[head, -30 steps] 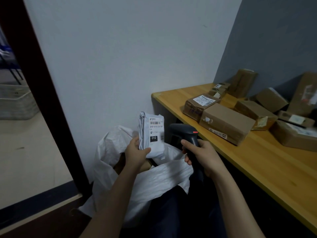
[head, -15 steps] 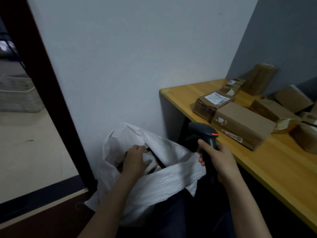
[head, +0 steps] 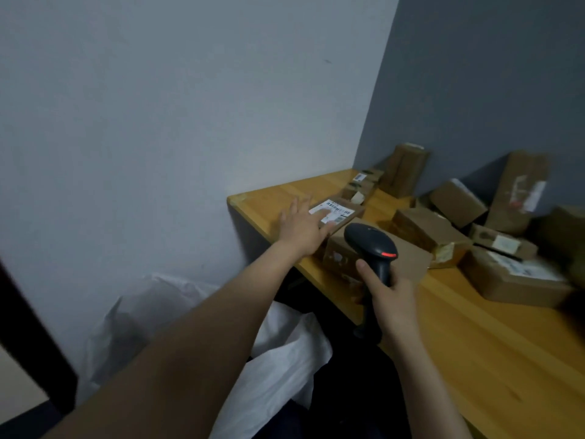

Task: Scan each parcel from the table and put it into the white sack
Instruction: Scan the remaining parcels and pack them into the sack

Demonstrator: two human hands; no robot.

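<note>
My left hand [head: 302, 226] reaches over the near left corner of the wooden table [head: 493, 353], fingers spread, its fingertips over a flat brown parcel [head: 343, 212] with a white barcode label. My right hand [head: 391, 296] grips the handle of a black barcode scanner [head: 370, 245] whose red light glows, held in front of a larger cardboard box [head: 408, 255]. The white sack [head: 278, 369] lies open on the floor below my left arm, partly hidden by it.
Several more cardboard parcels [head: 512, 245] are piled along the back and right of the table against the grey wall. A white wall rises to the left of the table. A dark door frame [head: 28, 327] stands at the far left.
My left hand dropped the white mailer into the sack, came out with nothing in it and swung up right to the labelled parcel on the table. The scanner rose slightly with the view's shift.
</note>
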